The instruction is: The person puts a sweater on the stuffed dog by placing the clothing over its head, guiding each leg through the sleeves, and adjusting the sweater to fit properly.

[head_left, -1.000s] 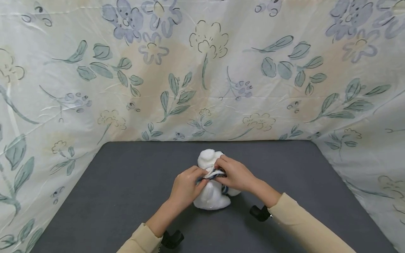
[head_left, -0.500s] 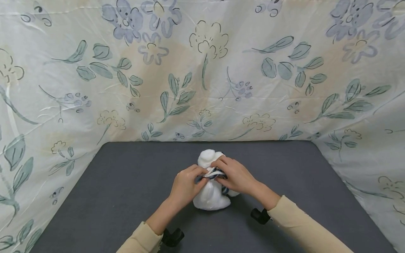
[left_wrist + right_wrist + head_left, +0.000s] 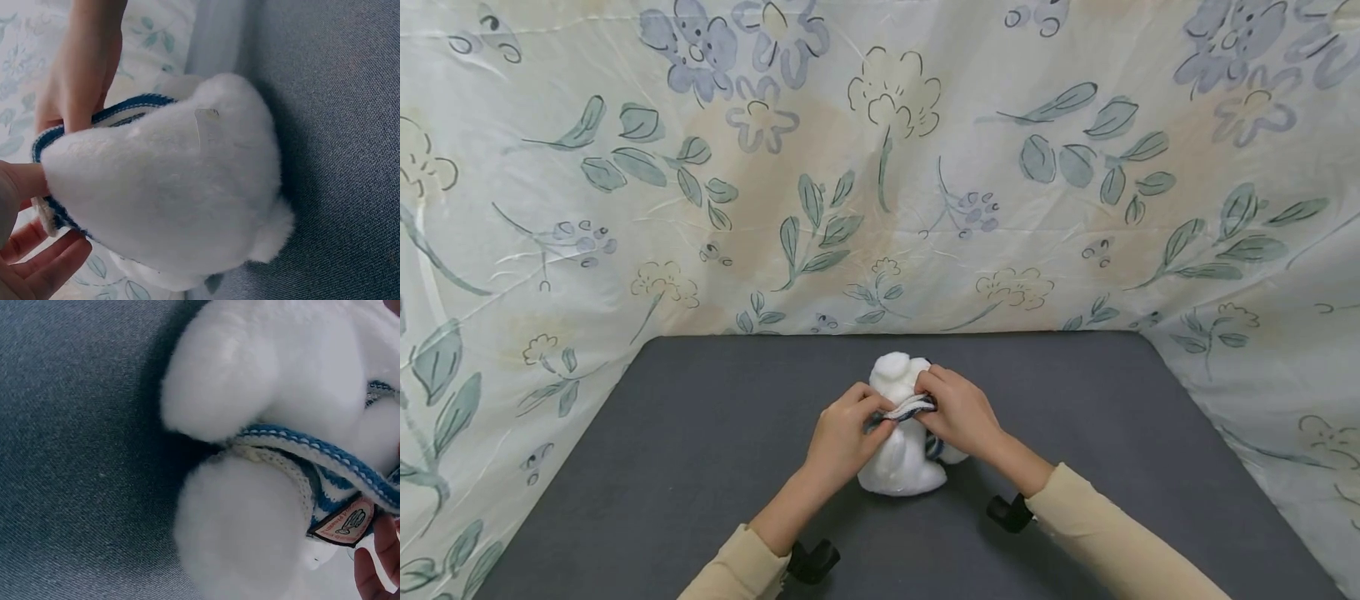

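A white plush toy sits upright on the table with its back to me. A knitted blue-and-white scarf crosses behind its neck. My left hand pinches the scarf at the left, thumb below and fingers above. At the right, my right hand grips the other part of it. In the left wrist view, a small clear tag shows on the plush back. The right wrist view shows the scarf running past the toy's side, with a pink patch sewn on. The toy's face is hidden.
The dark grey table spreads out around the toy. A floral curtain hangs behind the table and along both its sides. Black wrist cameras sit under both forearms.
My right hand has shifted slightly, its fingers closer together on the scarf. The scarf between my hands now lies flatter and narrower. The plush toy has hardly moved.
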`<state>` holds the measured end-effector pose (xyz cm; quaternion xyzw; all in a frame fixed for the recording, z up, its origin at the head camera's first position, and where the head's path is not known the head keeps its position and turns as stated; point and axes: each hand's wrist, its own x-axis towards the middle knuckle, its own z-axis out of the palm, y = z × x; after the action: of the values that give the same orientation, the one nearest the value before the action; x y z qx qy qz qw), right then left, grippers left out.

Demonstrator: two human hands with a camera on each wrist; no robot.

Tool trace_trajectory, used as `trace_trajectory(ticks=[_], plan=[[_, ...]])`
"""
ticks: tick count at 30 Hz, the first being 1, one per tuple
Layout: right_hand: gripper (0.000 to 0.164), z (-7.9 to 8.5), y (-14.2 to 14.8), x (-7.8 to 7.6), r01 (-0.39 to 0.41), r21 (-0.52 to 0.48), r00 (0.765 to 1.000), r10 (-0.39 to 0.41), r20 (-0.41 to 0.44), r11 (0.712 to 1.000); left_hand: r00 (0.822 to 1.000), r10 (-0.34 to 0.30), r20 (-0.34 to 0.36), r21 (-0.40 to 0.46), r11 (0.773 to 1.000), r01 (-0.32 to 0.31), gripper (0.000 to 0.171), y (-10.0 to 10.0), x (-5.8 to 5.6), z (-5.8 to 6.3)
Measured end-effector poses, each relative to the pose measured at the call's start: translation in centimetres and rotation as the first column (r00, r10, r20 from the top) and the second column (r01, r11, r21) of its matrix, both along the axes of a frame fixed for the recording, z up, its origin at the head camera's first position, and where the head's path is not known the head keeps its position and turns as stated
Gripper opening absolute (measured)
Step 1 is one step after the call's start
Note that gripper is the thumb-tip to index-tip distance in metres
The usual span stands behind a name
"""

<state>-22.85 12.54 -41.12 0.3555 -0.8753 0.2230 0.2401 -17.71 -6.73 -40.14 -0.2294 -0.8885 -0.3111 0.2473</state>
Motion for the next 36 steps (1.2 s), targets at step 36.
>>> trace_trajectory(ticks=[36], plan=[[0.034,0.4,-0.6,0.5,0.029,-0.035,0.994,-0.025,0.11,0.999,0.965,0.081,0.249,-0.234,0.972,-0.022,0.019,0.3,-2.2,2.9]])
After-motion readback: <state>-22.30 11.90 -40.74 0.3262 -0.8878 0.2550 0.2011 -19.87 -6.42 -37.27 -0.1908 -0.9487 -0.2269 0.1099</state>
